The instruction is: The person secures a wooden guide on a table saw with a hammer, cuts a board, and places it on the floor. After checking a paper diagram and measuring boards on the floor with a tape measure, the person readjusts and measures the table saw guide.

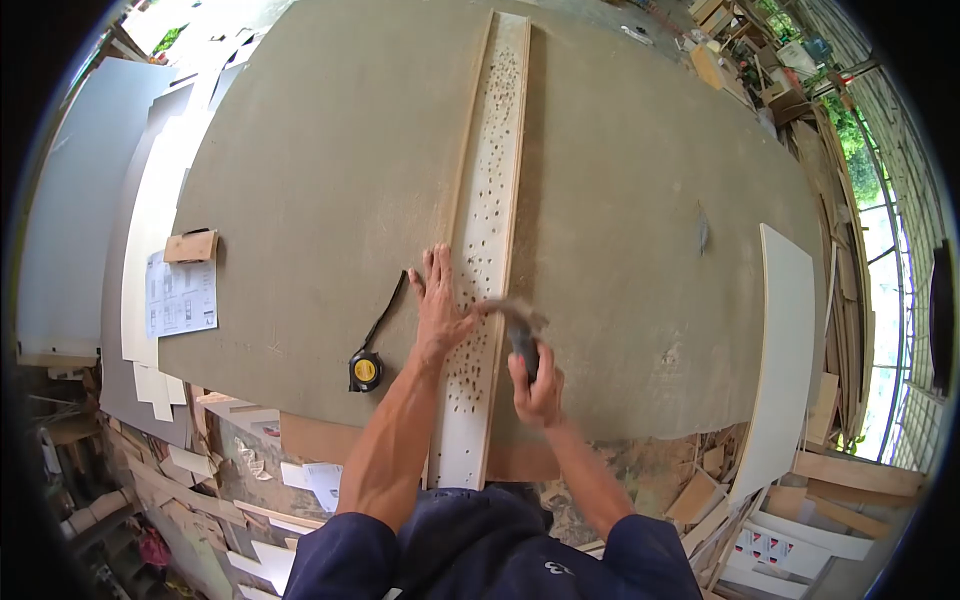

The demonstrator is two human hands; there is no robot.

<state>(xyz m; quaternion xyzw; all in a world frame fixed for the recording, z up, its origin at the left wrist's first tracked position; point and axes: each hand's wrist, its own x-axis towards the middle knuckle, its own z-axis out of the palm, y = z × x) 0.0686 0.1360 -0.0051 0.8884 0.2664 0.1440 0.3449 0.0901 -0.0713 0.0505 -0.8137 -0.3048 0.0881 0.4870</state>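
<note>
White board point(490, 260) (long, speckled) beneath hammer point(519, 332)

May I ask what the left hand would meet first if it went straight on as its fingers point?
The way over the work surface looks free as far as the picture shows, though the left hand may brush the white strip beside it; depth is unclear.

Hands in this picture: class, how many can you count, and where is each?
2. The left hand lies over the left edge of the white board; the right hand, right of the board, grips the hammer. No others show.
</note>
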